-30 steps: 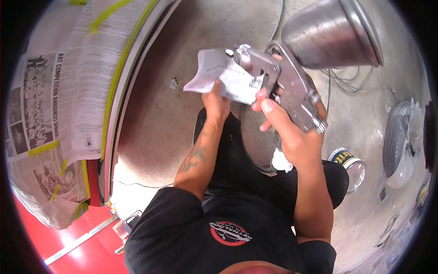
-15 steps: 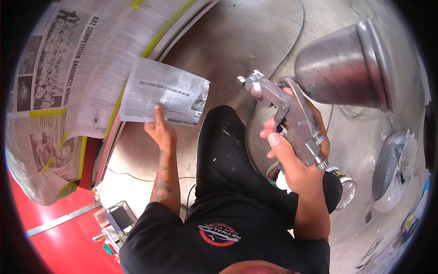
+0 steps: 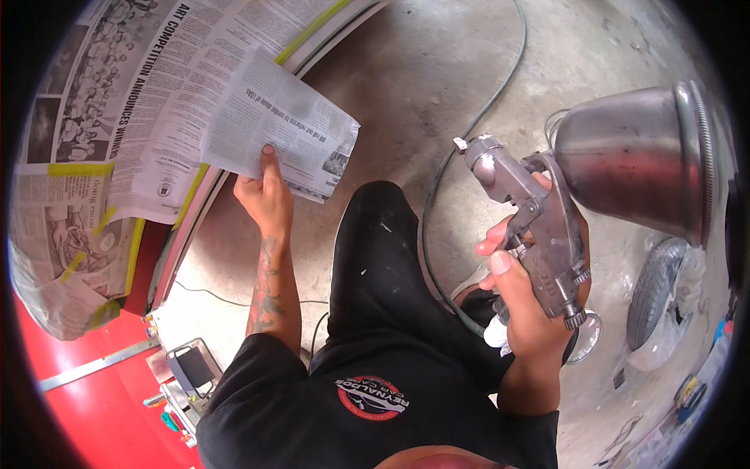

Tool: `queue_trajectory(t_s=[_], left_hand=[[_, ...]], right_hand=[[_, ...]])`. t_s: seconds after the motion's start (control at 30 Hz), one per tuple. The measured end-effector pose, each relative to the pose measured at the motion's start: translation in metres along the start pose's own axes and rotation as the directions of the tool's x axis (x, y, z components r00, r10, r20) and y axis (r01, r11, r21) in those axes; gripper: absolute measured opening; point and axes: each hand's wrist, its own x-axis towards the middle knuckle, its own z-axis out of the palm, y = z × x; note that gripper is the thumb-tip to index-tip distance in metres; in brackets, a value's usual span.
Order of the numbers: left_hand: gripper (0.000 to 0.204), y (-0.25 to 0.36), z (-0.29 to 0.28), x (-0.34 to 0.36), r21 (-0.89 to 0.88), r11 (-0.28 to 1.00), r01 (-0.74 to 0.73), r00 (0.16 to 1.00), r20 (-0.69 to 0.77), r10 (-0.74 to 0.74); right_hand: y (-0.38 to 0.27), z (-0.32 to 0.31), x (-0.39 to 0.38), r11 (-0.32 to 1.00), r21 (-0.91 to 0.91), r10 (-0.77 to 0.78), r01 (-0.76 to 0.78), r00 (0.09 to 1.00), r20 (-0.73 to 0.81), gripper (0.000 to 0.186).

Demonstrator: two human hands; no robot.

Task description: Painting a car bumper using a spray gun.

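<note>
My left hand [image 3: 264, 191] pinches a folded sheet of newspaper [image 3: 273, 117] by its near edge, thumb on top and fingers hidden beneath. The sheet is held up in front of the masked red panel, overlapping its newspaper covering [image 3: 168, 109] in view. On the right, my right hand [image 3: 531, 301] is wrapped round the grip of a metal spray gun [image 3: 539, 219]. Its nozzle points up and to the left. A large dull metal paint cup [image 3: 633, 152] is joined to the gun and lies tilted out to the right.
Yellow-green tape [image 3: 316, 27] edges the masking. A hose [image 3: 504, 82] crosses the concrete floor behind the gun. A tyre [image 3: 655, 289] partly in clear plastic lies at the right, and a clear-sided can [image 3: 586, 338] stands by my leg. Tools [image 3: 183, 383] sit at the lower left.
My right hand has moved the spray gun right and a little nearer. The newspaper sheet in my left hand has turned clockwise and shifted slightly up and left.
</note>
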Motion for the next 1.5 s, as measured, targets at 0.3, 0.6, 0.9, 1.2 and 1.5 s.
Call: queue_trajectory(t_s=[0.3,0.6,0.9,1.2,1.5], left_hand=[[0.025,0.001,0.007,0.0,0.054,0.997,-0.046,0.999,0.021,0.045],[0.025,0.008,0.0,0.001,0.092,0.993,0.068,0.995,0.066,-0.074],[0.022,0.003,-0.001,0.002,0.097,0.995,-0.029,0.999,0.024,0.027],[0.026,-0.002,-0.007,0.001,0.068,0.997,0.029,0.998,0.061,-0.033],[0.026,-0.002,-0.01,0.0,0.071,0.993,0.092,0.991,0.086,-0.098]], right_hand=[[-0.008,-0.008,-0.008,0.982,0.187,0.004,-0.033,0.988,0.152,0.057],[-0.015,0.003,-0.001,1.0,0.007,0.015,-0.014,0.989,-0.148,0.069],[-0.011,-0.003,-0.011,0.983,0.16,0.071,-0.087,0.992,0.104,0.057],[-0.019,0.011,-0.001,0.999,0.037,0.017,-0.009,0.975,-0.221,0.075],[-0.012,0.01,-0.001,0.998,0.068,0.026,-0.019,0.994,-0.109,0.075]])
